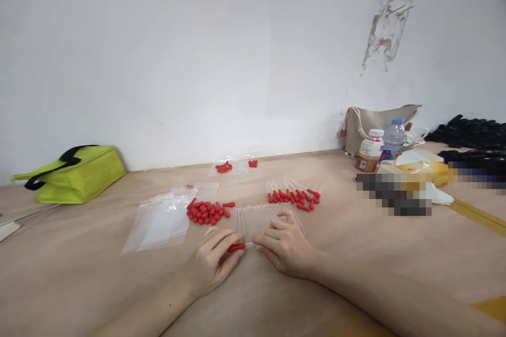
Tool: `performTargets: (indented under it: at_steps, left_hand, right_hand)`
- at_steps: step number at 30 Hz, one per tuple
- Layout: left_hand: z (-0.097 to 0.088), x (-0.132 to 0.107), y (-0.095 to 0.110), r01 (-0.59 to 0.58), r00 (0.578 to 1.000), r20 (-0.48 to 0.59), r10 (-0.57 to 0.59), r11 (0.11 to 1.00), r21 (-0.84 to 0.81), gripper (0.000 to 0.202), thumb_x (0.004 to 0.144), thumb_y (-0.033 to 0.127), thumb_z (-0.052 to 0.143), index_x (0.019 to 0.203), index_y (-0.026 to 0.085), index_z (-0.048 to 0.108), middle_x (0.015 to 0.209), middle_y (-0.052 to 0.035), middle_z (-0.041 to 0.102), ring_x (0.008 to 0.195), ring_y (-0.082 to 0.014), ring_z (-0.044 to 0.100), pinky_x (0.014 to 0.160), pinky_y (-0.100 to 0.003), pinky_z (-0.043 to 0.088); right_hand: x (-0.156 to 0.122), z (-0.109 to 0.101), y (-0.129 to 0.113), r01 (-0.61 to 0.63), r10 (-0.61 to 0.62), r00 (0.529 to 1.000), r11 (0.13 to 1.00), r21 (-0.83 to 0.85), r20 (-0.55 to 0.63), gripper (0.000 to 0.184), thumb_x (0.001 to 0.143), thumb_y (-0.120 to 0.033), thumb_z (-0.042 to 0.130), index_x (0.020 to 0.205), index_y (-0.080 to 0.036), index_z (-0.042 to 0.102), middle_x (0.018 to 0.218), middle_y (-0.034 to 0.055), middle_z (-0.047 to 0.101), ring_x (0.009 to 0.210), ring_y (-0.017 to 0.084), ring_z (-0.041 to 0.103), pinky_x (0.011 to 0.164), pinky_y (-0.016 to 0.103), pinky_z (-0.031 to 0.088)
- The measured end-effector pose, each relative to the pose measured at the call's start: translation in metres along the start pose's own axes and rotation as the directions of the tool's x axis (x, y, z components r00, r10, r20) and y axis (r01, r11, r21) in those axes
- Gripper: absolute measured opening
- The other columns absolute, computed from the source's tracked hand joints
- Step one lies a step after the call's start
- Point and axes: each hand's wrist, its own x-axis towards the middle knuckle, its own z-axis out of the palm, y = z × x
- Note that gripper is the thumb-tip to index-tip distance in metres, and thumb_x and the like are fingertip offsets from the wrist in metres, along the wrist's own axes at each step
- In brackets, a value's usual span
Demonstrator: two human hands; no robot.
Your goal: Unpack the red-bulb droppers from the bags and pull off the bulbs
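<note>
My left hand [219,255] pinches a red rubber bulb [237,247] between thumb and fingers. From the bulb's right end runs a thin glass dropper tube [249,245], and my right hand [286,245] has its fingers closed on the tube's other end. Just beyond my hands lies a row of clear glass tubes [256,218], side by side. Left of the row is a heap of loose red bulbs [205,212]. To its right, droppers with red bulbs on their tubes [294,196] lie in a loose pile.
Clear zip bags [158,224] lie flat at the left. Near the wall, a bag [227,167] holds more red bulbs and tubes. A lime-green bag [83,176] stands far left. At the right are a brown drink bottle [369,152], a water bottle [394,137] and a beige bag [356,126].
</note>
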Motion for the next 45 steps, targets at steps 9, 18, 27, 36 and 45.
performTargets:
  at_steps: [9, 18, 27, 36, 45]
  left_hand:
    - [0.0, -0.001, 0.001, -0.063, 0.996, 0.058, 0.063, 0.998, -0.005, 0.013, 0.087, 0.023, 0.047, 0.091, 0.018, 0.059, 0.068, -0.0032, 0.061, 0.062, -0.0142, 0.052, 0.061, -0.029, 0.039]
    - [-0.007, -0.007, 0.002, -0.1, 0.993, 0.073, 0.097, 0.994, 0.037, 0.013, 0.086, 0.015, 0.045, 0.086, 0.018, 0.058, 0.065, -0.0026, 0.058, 0.06, -0.0138, 0.049, 0.056, -0.027, 0.038]
    - [-0.019, -0.001, -0.017, 0.235, 0.966, -0.103, -0.236, 0.972, -0.023, 0.023, 0.086, 0.021, 0.044, 0.104, 0.02, 0.058, 0.09, -0.0058, 0.058, 0.083, -0.0151, 0.057, 0.075, -0.026, 0.047]
    - [-0.07, 0.025, -0.112, 0.781, 0.624, 0.011, -0.782, 0.623, -0.031, 0.036, 0.072, 0.042, 0.052, 0.098, 0.019, 0.062, 0.078, -0.0008, 0.061, 0.064, -0.0141, 0.057, 0.061, -0.025, 0.045]
    - [-0.059, 0.032, -0.132, 0.765, 0.636, 0.021, -0.771, 0.634, 0.112, 0.031, 0.066, 0.044, 0.055, 0.083, 0.018, 0.06, 0.078, -0.0017, 0.065, 0.061, -0.0141, 0.055, 0.058, -0.025, 0.042]
  right_hand:
    - [-0.004, -0.005, -0.001, 0.005, -0.007, 0.999, 0.999, 0.042, 0.035, 0.018, 0.084, -0.024, 0.046, 0.076, -0.022, 0.061, 0.056, -0.0043, 0.06, 0.063, 0.01, 0.043, 0.083, 0.036, 0.022]
    - [-0.011, -0.017, 0.002, -0.008, 0.006, 1.0, 0.996, 0.084, 0.03, 0.018, 0.084, -0.024, 0.045, 0.074, -0.022, 0.061, 0.053, -0.0043, 0.057, 0.063, 0.011, 0.043, 0.083, 0.036, 0.021]
    - [-0.009, -0.016, 0.025, -0.324, 0.327, 0.941, 0.945, 0.042, -0.085, 0.02, 0.084, -0.024, 0.047, 0.085, -0.023, 0.067, 0.059, -0.0006, 0.063, 0.06, 0.011, 0.047, 0.07, 0.03, 0.024]
    - [0.004, -0.011, 0.047, -0.248, 0.239, 0.969, 0.95, -0.192, -0.069, 0.019, 0.08, -0.018, 0.049, 0.078, -0.022, 0.067, 0.062, -0.0007, 0.066, 0.065, 0.013, 0.052, 0.075, 0.032, 0.024]
    - [0.002, 0.0, 0.035, -0.241, 0.245, 0.969, 0.937, -0.254, -0.015, 0.019, 0.08, -0.019, 0.048, 0.07, -0.02, 0.064, 0.058, 0.0008, 0.061, 0.065, 0.014, 0.046, 0.073, 0.033, 0.022]
